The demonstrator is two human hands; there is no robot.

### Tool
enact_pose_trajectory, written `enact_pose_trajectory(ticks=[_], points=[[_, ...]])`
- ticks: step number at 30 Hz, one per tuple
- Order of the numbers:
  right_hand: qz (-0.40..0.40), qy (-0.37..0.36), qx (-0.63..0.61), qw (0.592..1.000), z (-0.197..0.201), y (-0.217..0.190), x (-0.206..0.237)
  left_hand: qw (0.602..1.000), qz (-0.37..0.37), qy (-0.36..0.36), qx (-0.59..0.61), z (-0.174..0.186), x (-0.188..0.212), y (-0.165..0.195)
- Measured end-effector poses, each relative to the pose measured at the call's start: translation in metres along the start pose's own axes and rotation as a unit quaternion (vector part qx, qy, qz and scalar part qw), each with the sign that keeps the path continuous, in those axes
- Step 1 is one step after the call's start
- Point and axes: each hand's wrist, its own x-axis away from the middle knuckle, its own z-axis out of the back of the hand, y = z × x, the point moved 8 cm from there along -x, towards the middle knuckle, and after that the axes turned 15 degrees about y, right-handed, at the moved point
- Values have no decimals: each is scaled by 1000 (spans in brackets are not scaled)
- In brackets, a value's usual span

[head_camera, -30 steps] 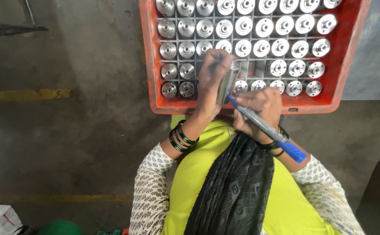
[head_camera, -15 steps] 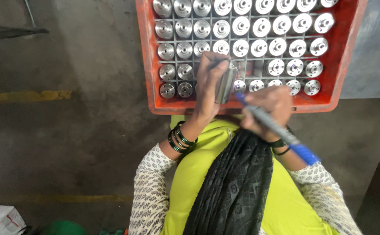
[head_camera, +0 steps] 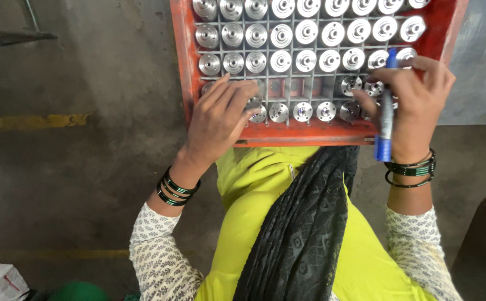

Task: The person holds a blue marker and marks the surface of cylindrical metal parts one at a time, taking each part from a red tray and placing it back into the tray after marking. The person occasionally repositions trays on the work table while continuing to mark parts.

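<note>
Concrete floor — red crate; left hand on metal part, right hand gripping blue marker.

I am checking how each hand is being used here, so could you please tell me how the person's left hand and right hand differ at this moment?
The left hand rests palm down at the near left corner of the red crate, fingers over the metal parts; the right hand is at the near right. The left hand holds no tool that shows, while the right hand grips a blue marker, held roughly upright. Both wear dark bangles and reach over the near rows.
</note>
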Motion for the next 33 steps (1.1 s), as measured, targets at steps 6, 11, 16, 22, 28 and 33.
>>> enact_pose_trajectory(ticks=[6,11,16,22,28,33], points=[[86,-73,42,993,-20,-9,8,997,29,-74,0,-18,-4,-4],[56,-40,-39,997,-14,-11,-10,972,110,74,194,-20,-7,2],[89,130,-86,984,32,-32,-35,708,413,132,557,-96,-1,-9],[81,83,-165,980,26,-62,-10,497,430,115,745,-131,-9,-7],[-138,102,-348,922,-9,-40,29,577,424,133,686,-110,1,-14],[-190,76,-327,923,-30,-36,58,559,450,167,676,-120,14,-13]])
